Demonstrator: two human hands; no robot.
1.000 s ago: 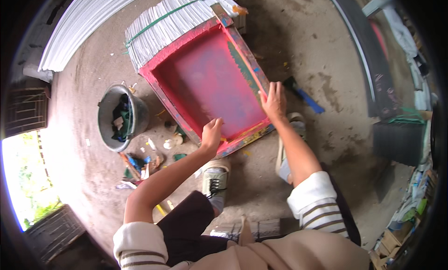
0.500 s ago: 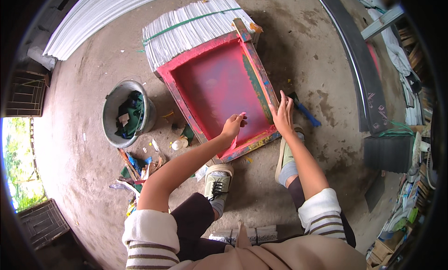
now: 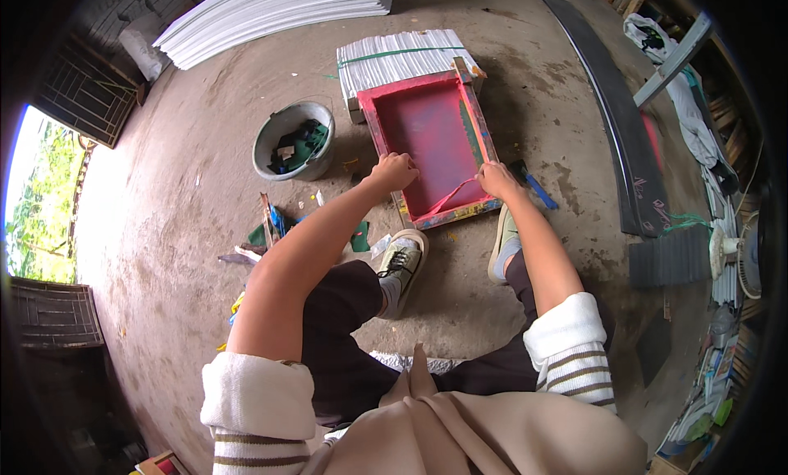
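One pink-smeared frame (image 3: pixel 460 214)

Paint-flecked, it sits near twelve o'clock. At its four, the right hand (image 3: pixel 497 182) pinches one pink strip (image 3: pixel 452 197); at its eight, the left hand (image 3: pixel 394 172) curls its fingers — hold unclear. One grey bucket (image 3: pixel 320 162): nine o'clock.

From my head, the wide fisheye looks steeply down, with my torso (image 3: pixel 492 430) close at six o'clock and the floor (image 3: pixel 222 196) stretching toward twelve.
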